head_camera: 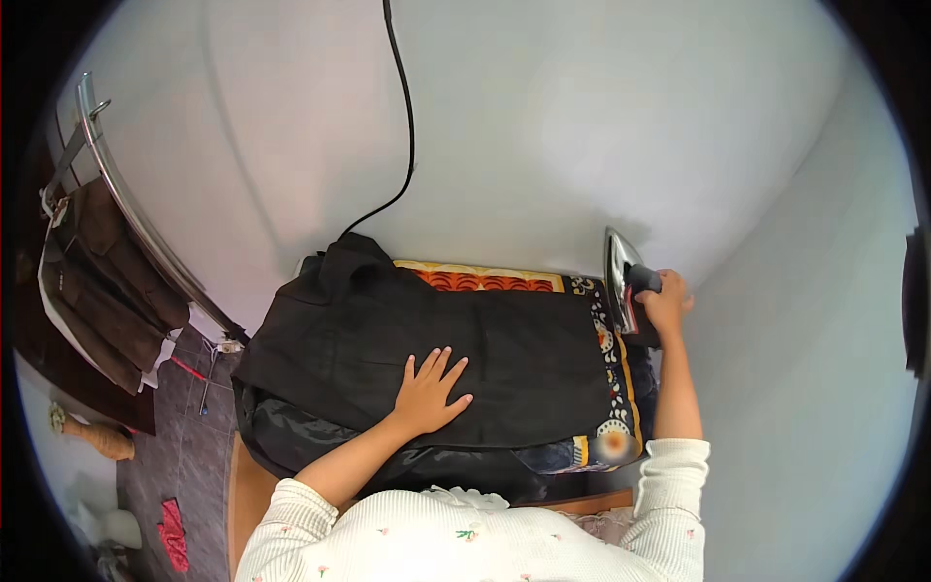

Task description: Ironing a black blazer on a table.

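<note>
A black jacket-like garment (538, 364) with a shiny lining lies spread before me on a patterned cloth (494, 279) in orange, yellow and dark blue. My left hand (430, 399) rests palm down on the garment's middle, fingers spread, holding nothing. At the right end, the handle of a clothes iron (620, 273) is in the grip of my right hand (665, 302). The iron's metal body is tilted, its tip towards the wall, beside the garment and by the cloth's right edge. Whether it rests on something there is unclear.
A black cord (411, 124) hangs along the wall (582, 109) and runs behind the garment. On the left, dark brown clothes (109, 276) hang near a curved metal rail (138, 211). A vase (102, 438) and a pink cloth (173, 535) are lower left. Another wall (793, 349) borders the right.
</note>
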The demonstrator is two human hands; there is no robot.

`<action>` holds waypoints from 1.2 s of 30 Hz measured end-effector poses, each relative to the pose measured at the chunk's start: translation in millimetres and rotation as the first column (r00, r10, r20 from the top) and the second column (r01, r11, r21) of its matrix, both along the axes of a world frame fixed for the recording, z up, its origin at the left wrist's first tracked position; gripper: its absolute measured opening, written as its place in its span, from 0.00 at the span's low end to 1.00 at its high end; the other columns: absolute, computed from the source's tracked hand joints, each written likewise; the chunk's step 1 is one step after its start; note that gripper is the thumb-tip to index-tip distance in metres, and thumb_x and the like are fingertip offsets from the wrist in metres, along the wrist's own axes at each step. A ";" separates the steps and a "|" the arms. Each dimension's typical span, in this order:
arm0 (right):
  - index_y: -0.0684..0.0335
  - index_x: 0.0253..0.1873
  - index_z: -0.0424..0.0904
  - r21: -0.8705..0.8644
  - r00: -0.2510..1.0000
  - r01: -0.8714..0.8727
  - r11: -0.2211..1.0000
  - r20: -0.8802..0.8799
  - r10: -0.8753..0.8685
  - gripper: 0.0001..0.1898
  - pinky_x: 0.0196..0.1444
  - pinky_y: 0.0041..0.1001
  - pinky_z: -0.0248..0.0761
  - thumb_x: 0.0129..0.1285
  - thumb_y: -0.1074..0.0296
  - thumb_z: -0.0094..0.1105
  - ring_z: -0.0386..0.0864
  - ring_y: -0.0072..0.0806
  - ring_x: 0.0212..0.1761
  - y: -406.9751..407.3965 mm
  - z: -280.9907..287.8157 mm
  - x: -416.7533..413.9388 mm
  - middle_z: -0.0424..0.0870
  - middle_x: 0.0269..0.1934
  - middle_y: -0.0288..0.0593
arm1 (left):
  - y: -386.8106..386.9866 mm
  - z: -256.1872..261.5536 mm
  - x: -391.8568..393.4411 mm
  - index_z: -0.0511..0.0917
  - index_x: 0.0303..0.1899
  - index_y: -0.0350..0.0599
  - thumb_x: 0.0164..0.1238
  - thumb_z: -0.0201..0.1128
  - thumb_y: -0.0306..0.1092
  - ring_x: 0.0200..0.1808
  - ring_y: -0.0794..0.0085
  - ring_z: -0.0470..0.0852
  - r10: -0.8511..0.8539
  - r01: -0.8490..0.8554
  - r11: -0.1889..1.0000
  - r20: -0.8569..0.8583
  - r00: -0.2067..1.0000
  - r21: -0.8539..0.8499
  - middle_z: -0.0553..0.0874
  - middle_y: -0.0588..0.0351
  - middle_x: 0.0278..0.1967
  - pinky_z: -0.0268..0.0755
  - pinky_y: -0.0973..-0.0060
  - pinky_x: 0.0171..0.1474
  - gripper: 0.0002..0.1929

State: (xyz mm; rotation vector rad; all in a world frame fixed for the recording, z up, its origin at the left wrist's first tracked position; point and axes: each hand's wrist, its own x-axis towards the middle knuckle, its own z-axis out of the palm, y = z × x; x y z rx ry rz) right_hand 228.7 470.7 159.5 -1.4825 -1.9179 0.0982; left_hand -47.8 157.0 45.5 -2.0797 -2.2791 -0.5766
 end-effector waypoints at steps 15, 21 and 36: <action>0.57 0.32 0.84 -0.266 0.362 -0.793 0.548 0.518 0.775 0.15 0.65 0.65 0.40 0.34 0.62 0.63 0.64 0.38 0.63 -129.9 -8.3 -97.9 0.72 0.43 0.35 | -28.2 -1.6 -36.7 0.59 0.70 0.47 0.61 0.52 0.65 0.74 0.52 0.49 0.241 -0.247 0.966 -0.080 0.967 -0.080 0.55 0.41 0.72 0.39 0.40 0.68 0.42; 0.55 0.30 0.82 -0.266 0.254 -0.882 0.390 0.430 0.866 0.14 0.67 0.60 0.43 0.31 0.65 0.64 0.63 0.41 0.65 -128.4 -13.5 -97.8 0.73 0.44 0.35 | -36.3 2.4 -45.0 0.60 0.70 0.52 0.61 0.53 0.63 0.74 0.51 0.49 0.262 -0.267 0.963 -0.087 0.961 -0.046 0.55 0.40 0.71 0.40 0.36 0.67 0.39; 0.58 0.30 0.79 -0.242 0.373 -0.792 0.560 0.534 0.759 0.16 0.64 0.73 0.40 0.30 0.77 0.73 0.47 0.54 0.75 -108.4 -17.4 -81.6 0.66 0.69 0.32 | -33.2 6.6 -42.2 0.60 0.70 0.58 0.60 0.55 0.61 0.75 0.45 0.43 0.311 -0.314 0.947 -0.045 0.949 -0.070 0.52 0.38 0.72 0.35 0.33 0.66 0.38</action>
